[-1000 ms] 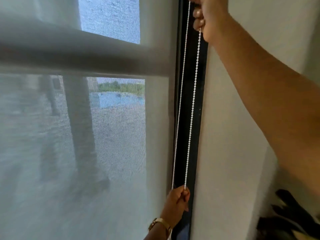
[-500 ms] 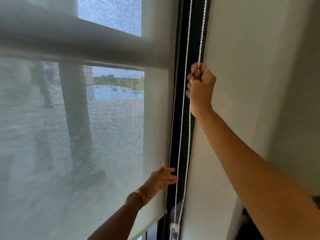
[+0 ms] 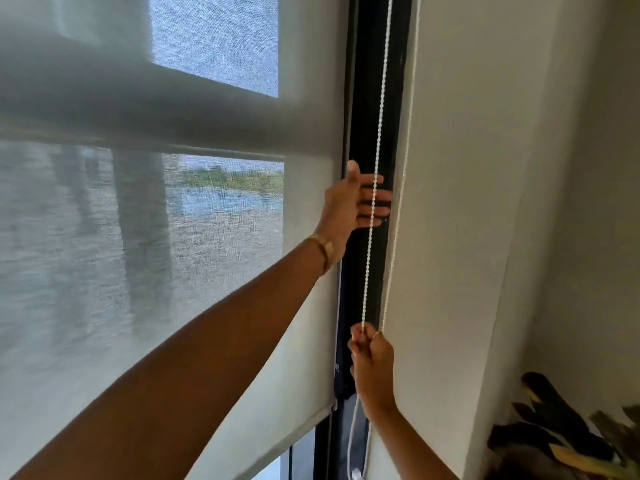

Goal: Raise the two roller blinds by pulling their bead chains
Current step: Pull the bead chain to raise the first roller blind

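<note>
Both hands are at the dark vertical window frame right of centre. Low in the picture, the right hand is closed in a fist around the white bead chain, its thumb and forefinger pinching the strand where it enters the fist from above. Higher up, about mid-height, the left hand is spread open with fingers pointing right across the frame; the near strand of the chain passes in front of those fingers, and whether it touches them cannot be told. A gold bracelet circles the left wrist. The chain hangs in two strands from the top edge of the picture, the second strand lying along the edge of the pale wall at right, and a loop of it shows below the right fist near the bottom edge. The translucent roller blind fills the left and centre, blurred; its bottom bar slants across the lower middle, with a strip of uncovered glass under it. Dark and yellow leaves of a plant sit in the lower right corner.
</note>
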The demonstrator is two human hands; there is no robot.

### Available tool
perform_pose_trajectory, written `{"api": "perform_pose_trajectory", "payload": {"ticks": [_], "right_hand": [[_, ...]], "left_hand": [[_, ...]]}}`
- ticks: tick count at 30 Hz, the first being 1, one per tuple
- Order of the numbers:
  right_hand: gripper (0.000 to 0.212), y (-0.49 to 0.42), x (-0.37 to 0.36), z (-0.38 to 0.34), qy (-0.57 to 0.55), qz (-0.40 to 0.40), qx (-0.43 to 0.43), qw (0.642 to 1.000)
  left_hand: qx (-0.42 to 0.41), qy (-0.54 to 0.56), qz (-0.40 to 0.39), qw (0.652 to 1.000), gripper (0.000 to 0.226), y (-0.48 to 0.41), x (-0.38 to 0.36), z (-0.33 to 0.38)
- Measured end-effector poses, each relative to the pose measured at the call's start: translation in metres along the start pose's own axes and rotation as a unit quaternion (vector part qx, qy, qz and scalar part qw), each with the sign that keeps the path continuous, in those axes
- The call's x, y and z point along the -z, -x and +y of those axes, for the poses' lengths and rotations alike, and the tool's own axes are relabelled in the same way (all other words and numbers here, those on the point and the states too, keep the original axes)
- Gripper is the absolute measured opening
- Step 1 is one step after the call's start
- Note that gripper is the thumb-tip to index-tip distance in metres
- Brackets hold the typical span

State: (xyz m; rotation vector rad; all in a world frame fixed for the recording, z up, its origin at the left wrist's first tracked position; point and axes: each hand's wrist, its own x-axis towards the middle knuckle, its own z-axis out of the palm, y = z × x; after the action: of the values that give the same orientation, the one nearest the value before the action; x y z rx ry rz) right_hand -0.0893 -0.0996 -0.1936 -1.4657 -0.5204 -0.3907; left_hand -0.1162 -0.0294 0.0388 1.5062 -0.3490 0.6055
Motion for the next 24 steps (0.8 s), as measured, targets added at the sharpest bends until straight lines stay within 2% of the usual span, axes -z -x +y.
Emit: {"api": "perform_pose_trajectory", "payload": {"ticks": [4, 6, 9, 12, 14, 16, 19, 24], "right_hand": [[0.032, 0.008, -0.003, 0.001, 0.018, 0.019, -0.017, 1.0], [0.029, 0.005, -0.005, -0.004, 0.037, 0.027, -0.005, 0.999], [0.026, -0.003, -0.004, 0.0, 0.083, 0.034, 0.02, 0.996], [0.015, -0.008, -0.003, 0.017, 0.144, 0.039, 0.046, 0.988], [0.032, -0.007, -0.007, 0.023, 0.162, 0.03, 0.04, 0.985], [0.051, -0.009, -0.012, 0.028, 0.162, 0.012, 0.02, 0.987], [0.029, -0.013, -0.019, 0.022, 0.119, -0.042, -0.027, 0.992], [0.031, -0.017, -0.008, 0.001, 0.01, -0.131, -0.085, 0.988]], "left_hand": [[-0.015, 0.052, -0.004, 0.999, 0.056, -0.031, -0.024, 0.042], [-0.025, 0.055, 0.032, 0.998, 0.048, -0.044, -0.029, 0.058], [-0.103, -0.033, 0.099, 0.989, 0.032, -0.055, -0.026, 0.064], [-0.15, -0.081, 0.126, 0.977, 0.032, -0.06, -0.015, 0.05], [-0.17, -0.123, 0.143, 0.967, 0.035, -0.066, -0.009, 0.046], [-0.192, -0.166, 0.161, 0.954, 0.038, -0.068, -0.009, 0.049], [-0.227, -0.215, 0.184, 0.932, 0.037, -0.066, -0.008, 0.049], [-0.26, -0.235, 0.218, 0.911, 0.026, -0.06, -0.009, 0.046]]}}
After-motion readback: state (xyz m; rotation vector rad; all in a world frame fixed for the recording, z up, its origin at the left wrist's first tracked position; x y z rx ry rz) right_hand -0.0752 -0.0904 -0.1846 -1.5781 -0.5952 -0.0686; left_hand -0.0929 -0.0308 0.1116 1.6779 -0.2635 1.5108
